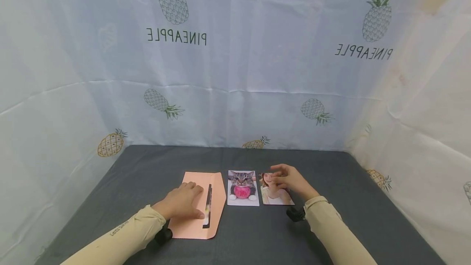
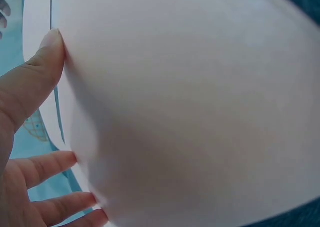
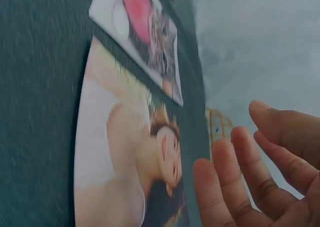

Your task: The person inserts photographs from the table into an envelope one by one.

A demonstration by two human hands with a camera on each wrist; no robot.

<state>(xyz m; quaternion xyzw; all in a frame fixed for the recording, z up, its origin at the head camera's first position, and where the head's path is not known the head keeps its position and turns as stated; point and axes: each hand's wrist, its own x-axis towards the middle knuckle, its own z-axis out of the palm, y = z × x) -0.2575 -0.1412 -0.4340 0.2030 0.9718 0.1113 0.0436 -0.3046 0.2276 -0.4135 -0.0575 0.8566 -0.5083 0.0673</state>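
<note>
A peach-coloured envelope [image 1: 217, 216] lies on the left with its flap side up, the flap pointing right. Part of a picture card [image 1: 207, 212] shows as a narrow strip at its opening. On the envelope rests my left hand [image 1: 182, 203]; the left wrist view shows the thumb and fingertips touching the envelope's surface [image 2: 190, 97]. Just right of it lies a cat photo [image 1: 243, 189], flat on the table. Beside that is a photo of a person [image 1: 274, 194]. My right hand [image 1: 292, 181] hovers over this second photo, its fingers [image 3: 227, 172] apart from it and holding nothing.
A dark grey cloth [image 1: 250, 236] covers the table. White curtains [image 1: 235, 64] printed with pineapples hang behind it and along both sides.
</note>
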